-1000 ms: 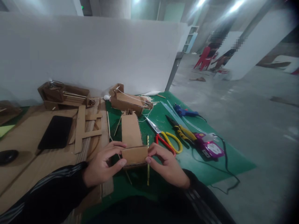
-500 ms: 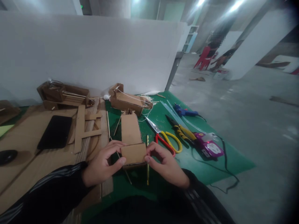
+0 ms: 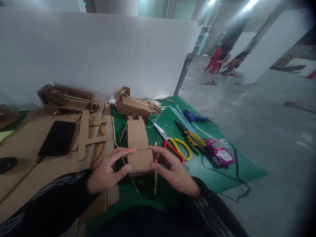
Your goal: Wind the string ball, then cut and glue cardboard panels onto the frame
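A long cardboard box (image 3: 137, 133) lies on the green table in front of me, its near end covered by a short cardboard piece (image 3: 140, 160). My left hand (image 3: 111, 168) is at the left of this piece, index finger stretched over the seam and thumb at the side edge. On the opposite side my right hand (image 3: 170, 169) has its index fingertip by the seam and its thumb at the edge. Both hands are open, thumb and index apart, touching the cardboard without gripping it. A thin yellow stick (image 3: 155, 179) lies beneath my right fingers.
Right of the box lie scissors (image 3: 170, 141), pliers (image 3: 190, 136), a purple power box (image 3: 221, 153) with a cord and a blue glue gun (image 3: 195, 117). Behind stands another cardboard model (image 3: 135, 103) with string. A black tablet-like slab (image 3: 57, 138) lies on cardboard sheets at left.
The short cardboard piece now lies flush with the box top, where it stood slightly raised before. My index fingers have stretched out forward to the seam, and the finger pinch has loosened.
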The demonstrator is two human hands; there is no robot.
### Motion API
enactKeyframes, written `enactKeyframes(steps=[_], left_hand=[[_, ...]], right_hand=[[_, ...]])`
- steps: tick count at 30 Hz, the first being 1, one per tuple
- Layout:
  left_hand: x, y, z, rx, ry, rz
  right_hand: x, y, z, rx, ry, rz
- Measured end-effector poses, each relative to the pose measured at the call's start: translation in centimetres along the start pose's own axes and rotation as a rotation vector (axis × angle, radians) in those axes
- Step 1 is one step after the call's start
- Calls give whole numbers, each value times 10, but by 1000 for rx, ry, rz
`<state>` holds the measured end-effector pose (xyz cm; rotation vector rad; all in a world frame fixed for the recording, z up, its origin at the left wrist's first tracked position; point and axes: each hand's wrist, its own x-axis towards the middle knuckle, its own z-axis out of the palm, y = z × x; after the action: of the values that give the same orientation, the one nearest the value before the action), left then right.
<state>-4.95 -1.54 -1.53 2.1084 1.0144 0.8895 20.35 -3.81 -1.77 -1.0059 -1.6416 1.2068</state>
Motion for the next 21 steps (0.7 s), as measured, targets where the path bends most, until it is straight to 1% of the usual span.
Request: enactKeyframes(steps=[9, 16, 18, 19, 20, 21], left_hand=[[1, -1, -1, -13, -16, 0], [1, -1, -3, 38, 5, -7], [0, -1, -3, 58, 6, -19], [0, -1, -3, 68, 7, -25], [-1, -1, -2, 78, 5, -33], [-1, -2, -2, 86, 1, -40]], right_hand=[[0, -1, -1, 38, -15, 12], [-2, -1, 3, -24, -7, -8], [-1, -9, -6, -129, 30, -39], [0, -15, -16, -211, 71, -58], [3, -21, -30, -317, 119, -70], [7, -27, -48, -431, 183, -59]])
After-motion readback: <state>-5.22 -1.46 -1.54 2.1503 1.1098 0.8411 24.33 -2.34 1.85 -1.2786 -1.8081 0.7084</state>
